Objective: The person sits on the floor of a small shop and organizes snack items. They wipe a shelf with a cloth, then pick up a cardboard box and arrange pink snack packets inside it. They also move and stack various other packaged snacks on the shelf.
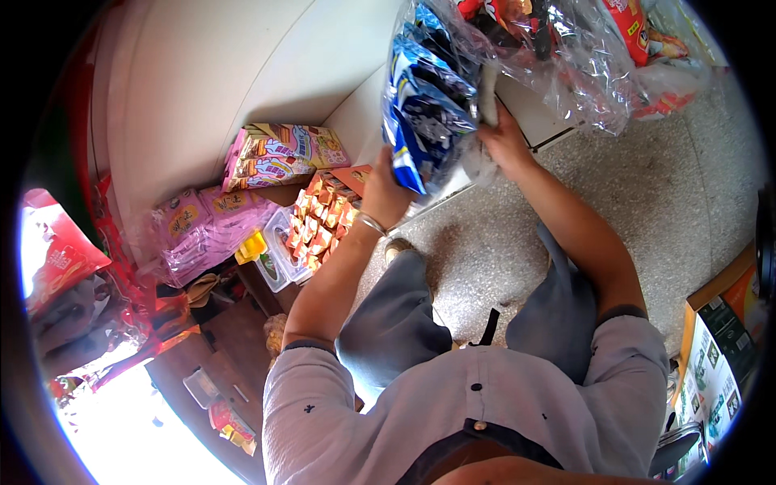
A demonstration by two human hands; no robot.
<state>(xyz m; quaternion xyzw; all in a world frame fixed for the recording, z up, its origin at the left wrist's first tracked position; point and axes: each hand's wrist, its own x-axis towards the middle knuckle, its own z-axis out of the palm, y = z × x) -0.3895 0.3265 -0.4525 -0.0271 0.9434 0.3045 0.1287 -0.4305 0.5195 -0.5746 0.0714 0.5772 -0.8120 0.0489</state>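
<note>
Between left hand [388, 192] and right hand [507, 147]: blue bagged packets [427, 109].

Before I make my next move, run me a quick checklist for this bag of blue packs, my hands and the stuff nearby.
1. Left hand on the clear bag of blue packs: ok, at its lower left edge.
2. Right hand gripping firmly: cannot tell, its fingers are partly hidden by the bag's right edge.
3. Bag apart from the red packs in clear plastic: cannot tell, the plastic overlaps in this view.
4. Orange-wrapped pieces well away from the left forearm: not ok, the forearm passes right alongside them in view.
5. Pink packs away from both hands: ok, off to the left.
</note>
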